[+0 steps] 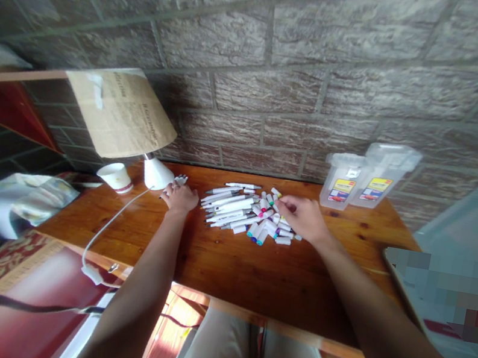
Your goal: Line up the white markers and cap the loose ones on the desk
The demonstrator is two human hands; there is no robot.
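Observation:
On the wooden desk (pixel 225 262) lies a pile of white markers (pixel 228 205), mostly side by side. Short white marker caps (pixel 263 229) with coloured ends, teal, blue, purple, red and green, are scattered at the pile's right side. My left hand (pixel 180 198) is left of the pile, beside the lamp base, its fingers curled round a few slim white and grey pieces that look like markers. At the right edge of the caps, my right hand (pixel 306 218) has its thumb and fingers pinched together; what is between them is too small to make out.
A lamp (pixel 158 174) with a brown paper shade and a paper cup (pixel 115 176) stand at the left; the lamp's white cord (pixel 107 227) crosses the desk edge. Two clear plastic containers (pixel 342 181) stand back right, near the brick wall (pixel 271 99). A laptop-like panel (pixel 445 287) is at right.

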